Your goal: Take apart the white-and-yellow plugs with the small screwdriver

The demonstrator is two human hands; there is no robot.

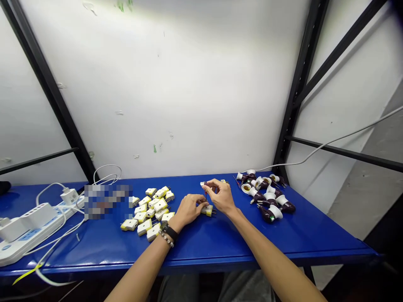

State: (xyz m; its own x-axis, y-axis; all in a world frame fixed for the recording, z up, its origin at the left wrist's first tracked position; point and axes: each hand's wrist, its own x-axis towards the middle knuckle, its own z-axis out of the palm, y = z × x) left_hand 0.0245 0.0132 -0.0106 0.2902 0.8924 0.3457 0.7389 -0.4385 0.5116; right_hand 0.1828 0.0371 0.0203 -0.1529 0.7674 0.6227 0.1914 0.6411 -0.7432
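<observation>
My left hand (188, 209) is closed on a white and yellow plug (208, 210) that rests on the blue table (220, 243). Just right of it, my right hand (221, 196) pinches a thin red-handled screwdriver (206, 195) held upright over the plug. A small white part (202, 184) lies just beyond my right fingers. To the left of my left hand sits a pile of several white and yellow plugs (151, 209). On my left wrist are a dark watch and a bead bracelet.
Several dark brown and white lamp sockets (267, 195) are heaped at the right. A white power strip (28, 228) with cables lies at the far left, beside a blurred patch. Black shelf posts (292, 105) stand on both sides. A white cable (330, 142) runs off to the right.
</observation>
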